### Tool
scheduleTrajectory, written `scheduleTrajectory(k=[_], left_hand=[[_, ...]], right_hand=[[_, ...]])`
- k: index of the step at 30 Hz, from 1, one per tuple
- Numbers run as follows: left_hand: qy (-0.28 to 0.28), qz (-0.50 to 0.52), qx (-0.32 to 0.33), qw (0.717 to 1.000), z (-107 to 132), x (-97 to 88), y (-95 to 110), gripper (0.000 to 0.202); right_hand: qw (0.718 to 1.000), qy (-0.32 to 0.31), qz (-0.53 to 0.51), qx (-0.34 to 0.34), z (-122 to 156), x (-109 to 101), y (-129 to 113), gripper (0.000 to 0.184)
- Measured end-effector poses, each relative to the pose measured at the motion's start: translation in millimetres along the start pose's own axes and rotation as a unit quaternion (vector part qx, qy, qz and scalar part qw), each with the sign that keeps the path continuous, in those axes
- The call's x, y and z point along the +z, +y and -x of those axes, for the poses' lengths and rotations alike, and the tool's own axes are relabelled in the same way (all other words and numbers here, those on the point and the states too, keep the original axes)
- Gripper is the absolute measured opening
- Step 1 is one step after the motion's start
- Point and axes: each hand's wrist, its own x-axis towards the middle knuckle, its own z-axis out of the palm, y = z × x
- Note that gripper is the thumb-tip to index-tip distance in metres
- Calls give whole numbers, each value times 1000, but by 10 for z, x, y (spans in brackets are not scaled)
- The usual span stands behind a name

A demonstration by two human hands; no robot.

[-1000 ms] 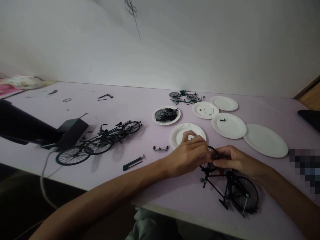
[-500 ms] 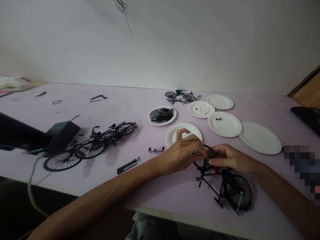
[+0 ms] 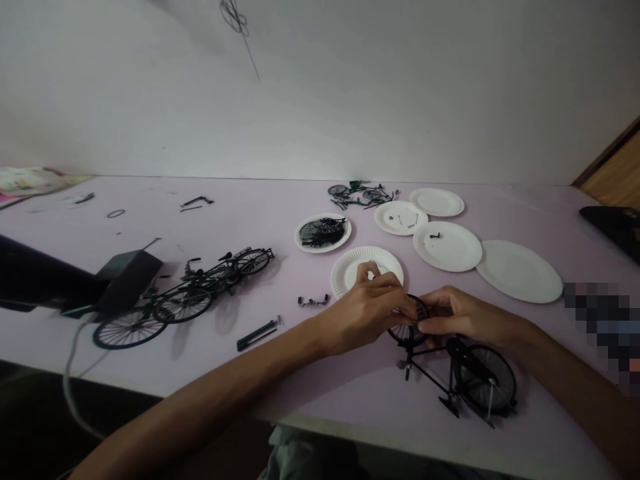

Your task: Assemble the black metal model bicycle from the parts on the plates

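Note:
A black model bicycle [image 3: 433,373] lies tilted near the table's front edge, its front wheel toward the plates and its rear wheel toward me. My left hand [image 3: 373,310] pinches at the front wheel [image 3: 411,333] from the left, with thumb and fingers closed at the spokes. From the right, my right hand [image 3: 465,313] grips the same wheel, thumb on the near side and fingers partly hidden behind it. Whether a small part sits between the fingertips I cannot tell. Just beyond my left hand is a white paper plate [image 3: 345,270] with something small on it.
Assembled model bicycles [image 3: 210,283] stand at left beside a black lamp-like object [image 3: 127,273]. A plate of black wheels [image 3: 323,233], several white plates [image 3: 520,270] and a pile of bicycle parts [image 3: 363,193] lie toward the wall. Small parts [image 3: 313,301] and a green-black piece [image 3: 257,335] lie left of my hands.
The bicycle's rear end has swung slightly to the right. Both hands keep their hold at the front wheel, and the camera view has shifted a little.

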Motion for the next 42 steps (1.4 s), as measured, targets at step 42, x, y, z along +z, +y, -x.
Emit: scheduleTrajectory(k=[42], left_hand=[[-40, -99, -137, 985, 76, -315, -537, 18]], right_hand=[[994, 106, 17, -16, -8, 80, 8, 30]])
